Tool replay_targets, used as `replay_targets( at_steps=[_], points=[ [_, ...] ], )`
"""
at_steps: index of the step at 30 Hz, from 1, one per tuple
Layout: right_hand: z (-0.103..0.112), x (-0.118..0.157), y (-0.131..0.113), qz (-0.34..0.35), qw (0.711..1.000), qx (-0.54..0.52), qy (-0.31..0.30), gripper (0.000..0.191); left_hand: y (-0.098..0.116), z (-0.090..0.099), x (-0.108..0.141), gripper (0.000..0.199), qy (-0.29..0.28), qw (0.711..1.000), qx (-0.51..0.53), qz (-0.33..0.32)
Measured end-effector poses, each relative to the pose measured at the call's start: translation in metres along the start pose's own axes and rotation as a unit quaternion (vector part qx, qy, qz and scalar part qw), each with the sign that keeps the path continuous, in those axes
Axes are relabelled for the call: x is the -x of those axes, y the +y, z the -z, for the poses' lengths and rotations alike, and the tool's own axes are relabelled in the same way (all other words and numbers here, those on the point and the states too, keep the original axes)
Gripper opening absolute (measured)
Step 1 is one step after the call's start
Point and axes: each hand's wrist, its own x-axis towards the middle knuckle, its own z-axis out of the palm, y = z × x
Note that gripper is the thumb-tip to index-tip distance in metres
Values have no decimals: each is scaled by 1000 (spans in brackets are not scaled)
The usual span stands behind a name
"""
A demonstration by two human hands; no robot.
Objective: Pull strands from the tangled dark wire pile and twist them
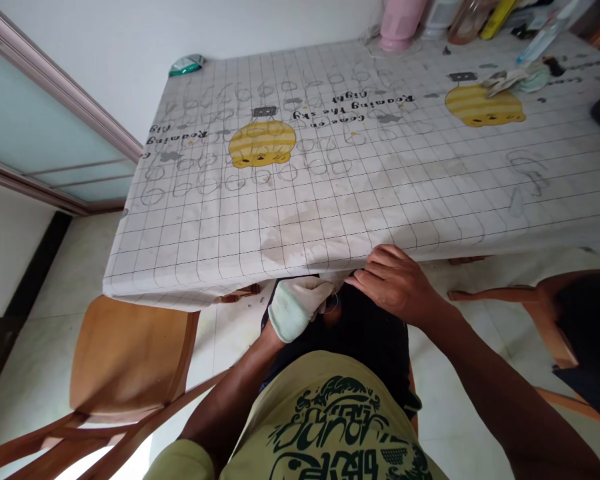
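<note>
My left hand (303, 303) wears a white work glove with a pale green cuff. Its fingers are closed just below the table's front edge, above my lap. A thin, pale loop (334, 304), like thread or wire, shows beside the gloved fingertips; what they grip is too small to make out. My right hand (393, 283) is bare and closed in a pinch to the right of the glove, against the hanging edge of the checked tablecloth (330, 200). Its fingers hide whatever lies between them.
Wooden chairs stand left (135, 353) and right (515, 293) of me. Along the far side of the table are a green packet (186, 65), a pink container (401, 23) and several bottles. Another glove (510, 81) lies at the right. A sliding door (55, 120) is at left.
</note>
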Motion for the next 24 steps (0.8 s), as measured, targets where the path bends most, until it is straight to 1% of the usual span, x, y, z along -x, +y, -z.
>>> replay_targets(
  at_steps=[3, 7, 9, 12, 17, 21, 24],
  points=[
    [0, 0, 0, 8, 999, 33, -1, 33, 0, 3, 3, 45, 20, 1000, -7, -12],
    [7, 1, 4, 40, 998, 35, -29, 18, -2, 12, 4, 36, 33, 999, -14, -8],
    [10, 2, 6, 49, 998, 23, -37, 15, -1, 16, 6, 35, 35, 999, -17, -1],
    [8, 5, 6, 42, 999, 15, -28, 17, 2, 17, 9, 35, 39, 999, -13, 10],
    [1, 5, 4, 8, 1000, 6, 25, 19, 7, 12, 11, 33, 58, 998, 16, 33],
    [-1, 3, 3, 16, 999, 2, 32, 33, 8, 11, 8, 40, 82, 996, 22, 29],
    [0, 2, 4, 22, 999, 12, 42, 34, 5, 10, 6, 43, 88, 995, 33, 31]
  ],
)
